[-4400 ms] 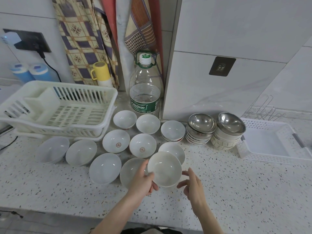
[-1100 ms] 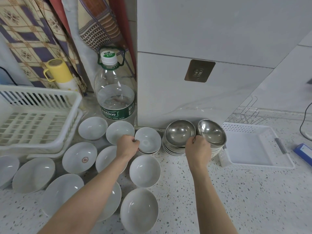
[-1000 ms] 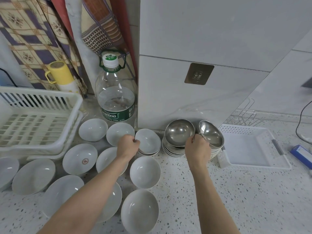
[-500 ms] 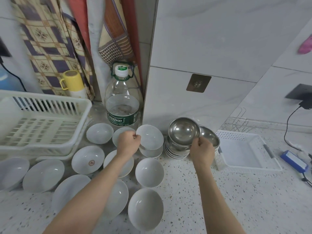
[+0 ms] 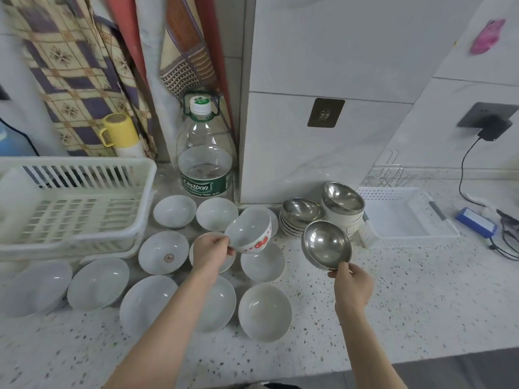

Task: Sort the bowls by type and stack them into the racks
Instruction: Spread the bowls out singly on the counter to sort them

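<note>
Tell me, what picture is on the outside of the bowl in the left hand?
Red, strawberry-like shapes on the white bowl, seen in the head view.

Polished metal bowl (image 5: 327,244) gleams, mirror-bright; at its nine o'clock, a glossy white glazed bowl (image 5: 250,233). Speckled stone counter (image 5: 393,299) looks smooth; the white plastic rack (image 5: 70,203) dull.

2 bare forearms show, with no sleeves down to the bottom edge of the view. The left hand (image 5: 211,253) and the right hand (image 5: 351,286) wear no gloves, rings, watch or bracelet that can be seen. A sliver of dark clothing shows at the bottom edge
</note>
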Motion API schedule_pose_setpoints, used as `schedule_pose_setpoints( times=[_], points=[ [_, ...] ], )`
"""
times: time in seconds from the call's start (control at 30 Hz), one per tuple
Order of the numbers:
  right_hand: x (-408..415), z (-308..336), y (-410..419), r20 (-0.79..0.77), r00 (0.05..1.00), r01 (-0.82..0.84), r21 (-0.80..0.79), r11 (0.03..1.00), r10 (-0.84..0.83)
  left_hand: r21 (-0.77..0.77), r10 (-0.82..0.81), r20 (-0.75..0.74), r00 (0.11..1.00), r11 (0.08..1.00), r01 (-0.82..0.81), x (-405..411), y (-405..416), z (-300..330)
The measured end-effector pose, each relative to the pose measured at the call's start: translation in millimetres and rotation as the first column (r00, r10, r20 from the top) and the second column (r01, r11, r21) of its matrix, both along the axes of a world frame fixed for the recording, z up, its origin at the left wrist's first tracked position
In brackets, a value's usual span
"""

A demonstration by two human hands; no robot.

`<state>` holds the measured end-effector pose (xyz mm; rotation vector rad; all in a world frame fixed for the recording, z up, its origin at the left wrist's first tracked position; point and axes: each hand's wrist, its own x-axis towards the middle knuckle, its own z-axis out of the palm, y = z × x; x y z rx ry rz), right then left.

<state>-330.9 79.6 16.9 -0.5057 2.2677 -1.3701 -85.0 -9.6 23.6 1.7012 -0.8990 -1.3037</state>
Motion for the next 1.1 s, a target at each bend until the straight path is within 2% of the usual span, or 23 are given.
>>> schedule_pose_setpoints(
  times=[0.17,0.3,0.67,0.9,1.1],
  points=[
    [19,-20,18,0.069,0.997,0.038,0.102,0.994,-0.045,0.051,-0.049,0.025,0.998,0.998,0.048,10,19,2],
    [20,-25,14,0.094,0.996,-0.018,0.167,0.986,0.002,0.068,-0.051,-0.006,0.999,0.996,0.051,15,25,5],
    [6,-43,4,0.084,0.979,-0.204,0.285,0.936,0.187,0.057,-0.008,0.066,0.998,0.998,0.005,5,41,0],
    [-17,-50,3,0.155,0.942,-0.33,0.279,0.902,0.297,-0.054,0.007,0.234,0.972,0.999,0.006,-26,50,-10],
    [-28,-53,-4,0.259,0.908,-0.384,0.206,0.9,0.328,-0.122,0.056,0.257,0.965,0.992,-0.025,-44,61,-13]
  ],
)
